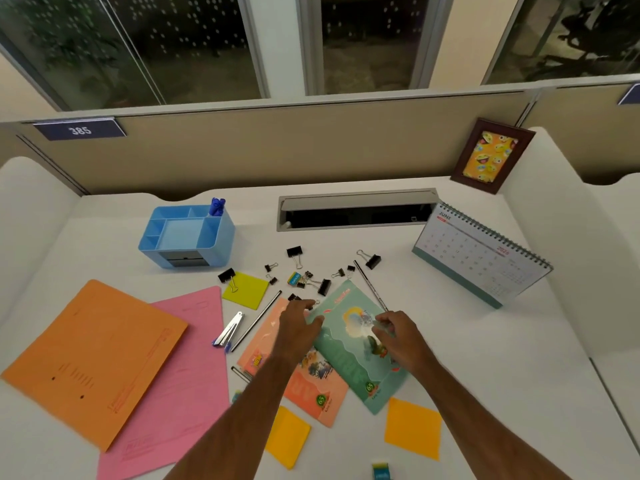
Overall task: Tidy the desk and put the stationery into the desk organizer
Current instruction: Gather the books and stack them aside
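Note:
My left hand [298, 327] lies over the top of a peach booklet [311, 386], its fingers stretched toward a small binder clip [294, 297] and its thumb at the edge of a green booklet [356, 362]. My right hand [394, 332] rests on the green booklet with curled fingers; blur hides what they pinch. The blue desk organizer [187, 233] stands at the back left with blue pens [217, 206] in one slot. Several black binder clips [323, 287], an eraser [294, 278], two pencils [258, 320] and a stapler [228, 330] lie scattered between.
An orange folder [90, 358] overlaps a pink folder [187, 375] at the left. Sticky pads lie about: yellow-green [246, 289] and two orange [412, 427]. A desk calendar [481, 254], a photo frame [491, 155] and an open cable tray [356, 209] stand at the back right.

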### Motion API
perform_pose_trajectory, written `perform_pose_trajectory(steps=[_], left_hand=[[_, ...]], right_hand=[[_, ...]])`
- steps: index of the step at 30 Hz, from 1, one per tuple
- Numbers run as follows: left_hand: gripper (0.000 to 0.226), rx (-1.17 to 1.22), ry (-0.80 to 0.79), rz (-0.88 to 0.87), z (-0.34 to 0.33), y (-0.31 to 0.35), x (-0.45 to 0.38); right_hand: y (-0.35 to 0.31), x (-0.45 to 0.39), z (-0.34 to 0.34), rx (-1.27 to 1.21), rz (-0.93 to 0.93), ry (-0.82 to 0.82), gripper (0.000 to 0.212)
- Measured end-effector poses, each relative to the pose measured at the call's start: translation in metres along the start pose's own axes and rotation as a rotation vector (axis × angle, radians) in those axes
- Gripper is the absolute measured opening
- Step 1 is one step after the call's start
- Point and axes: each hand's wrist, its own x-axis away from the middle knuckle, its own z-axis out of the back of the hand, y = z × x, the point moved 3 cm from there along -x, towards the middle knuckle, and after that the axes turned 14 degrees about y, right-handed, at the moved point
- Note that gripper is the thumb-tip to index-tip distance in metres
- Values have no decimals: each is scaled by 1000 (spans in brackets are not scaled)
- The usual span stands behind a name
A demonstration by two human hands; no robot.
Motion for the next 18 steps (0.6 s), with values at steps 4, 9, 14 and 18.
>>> perform_pose_trajectory(steps=[4, 9, 14, 18], left_hand=[[53, -45, 83, 37, 1, -7, 16], [69, 128, 143, 287, -4, -15, 39], [55, 353, 199, 527, -17, -12, 56], [59, 651, 266, 709, -23, -13, 67]], right_hand=[[5, 4, 1, 17, -23, -27, 33], [7, 7, 0, 127, 31, -56, 48], [3, 9, -3, 316, 110, -94, 60], [-1, 14, -5, 532, 238, -122, 64]])
